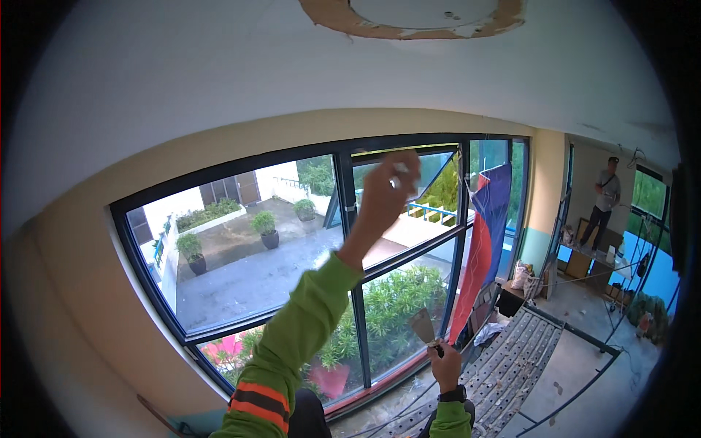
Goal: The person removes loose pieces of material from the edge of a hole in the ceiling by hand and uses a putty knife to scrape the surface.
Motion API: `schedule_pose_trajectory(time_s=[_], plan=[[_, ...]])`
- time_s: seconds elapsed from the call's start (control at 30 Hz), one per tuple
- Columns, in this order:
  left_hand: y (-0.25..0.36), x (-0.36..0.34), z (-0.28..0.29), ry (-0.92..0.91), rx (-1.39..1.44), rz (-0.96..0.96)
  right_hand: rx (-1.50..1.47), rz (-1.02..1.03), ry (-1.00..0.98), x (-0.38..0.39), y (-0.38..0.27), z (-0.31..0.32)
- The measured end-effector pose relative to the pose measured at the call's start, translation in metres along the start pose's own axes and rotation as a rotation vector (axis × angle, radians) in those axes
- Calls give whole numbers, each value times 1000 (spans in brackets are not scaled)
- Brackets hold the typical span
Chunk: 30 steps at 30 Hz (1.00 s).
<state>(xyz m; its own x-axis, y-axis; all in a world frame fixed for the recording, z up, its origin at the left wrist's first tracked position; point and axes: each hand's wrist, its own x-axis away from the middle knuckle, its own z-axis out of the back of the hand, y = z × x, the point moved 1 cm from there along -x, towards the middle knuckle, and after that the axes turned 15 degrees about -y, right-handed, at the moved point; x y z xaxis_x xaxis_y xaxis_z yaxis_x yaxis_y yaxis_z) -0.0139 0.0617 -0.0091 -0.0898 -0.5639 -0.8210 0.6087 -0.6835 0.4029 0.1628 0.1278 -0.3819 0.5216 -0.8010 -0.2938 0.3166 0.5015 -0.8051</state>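
My left hand [387,186] is raised in front of the window, below the ceiling, with its fingers curled closed. A small pale spot shows among the fingers, but I cannot make out what it is. Lower down, my right hand [447,367] grips the handle of a putty knife [422,326], its flat blade pointing up and to the left. Both arms wear green sleeves, and the left one has orange and dark bands. Above the hands, the white ceiling [241,66] has a round brown-edged patch or recess [416,33] at the top of the view.
A dark-framed window [347,241] spans the wall ahead, one upper pane tilted. Red-and-blue cloth [485,233] hangs right of it. Perforated metal scaffold planks [504,365] run below on the right. Farther right, another person [606,193] stands raised, near sacks [522,277] and hanging cables.
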Motion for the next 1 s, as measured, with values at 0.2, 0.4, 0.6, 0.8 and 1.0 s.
schedule_pose_trajectory(time_s=[0.2, 0.4, 0.6, 0.8, 1.0], plan=[[98, -67, 62, 160, 572, -224, 6, 15, -23, -1, -7, -8], [113, -68, 54, 202, 574, -217, 42, 14, -34, -1, -8, -8], [115, -71, 54, 260, 574, -302, 22, 21, -43, -2, 3, -6], [111, -68, 46, 438, 434, -347, 21, 33, -11, 0, 5, -2], [104, -76, 51, 502, 132, -451, 14, 7, -20, 2, 3, 0]])
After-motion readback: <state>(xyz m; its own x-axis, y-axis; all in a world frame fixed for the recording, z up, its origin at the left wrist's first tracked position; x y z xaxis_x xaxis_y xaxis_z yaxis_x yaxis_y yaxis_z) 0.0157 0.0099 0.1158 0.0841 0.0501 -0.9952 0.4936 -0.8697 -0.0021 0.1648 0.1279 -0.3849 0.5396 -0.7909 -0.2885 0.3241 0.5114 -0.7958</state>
